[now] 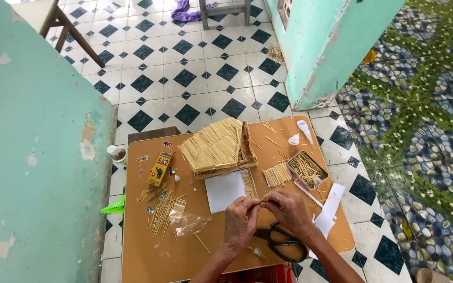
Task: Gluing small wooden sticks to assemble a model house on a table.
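Observation:
My left hand [241,220] and my right hand [289,208] meet over the near part of a small orange-brown table [148,257]. Together they pinch a thin pale stick [260,202] between the fingertips. Black scissors [283,242] lie under my right wrist. Just beyond my hands lies a white card [224,191]. Farther back stands a model roof made of thin sticks [217,147]. A flat panel of glued sticks [277,174] lies to its right.
A metal tin of sticks [307,170] sits at the right, white paper strips [329,209] near it. A yellow glue box [159,169], loose sticks [162,209] and clear plastic wrap [191,224] lie left. A turquoise wall [38,157] borders the left; tiled floor lies beyond.

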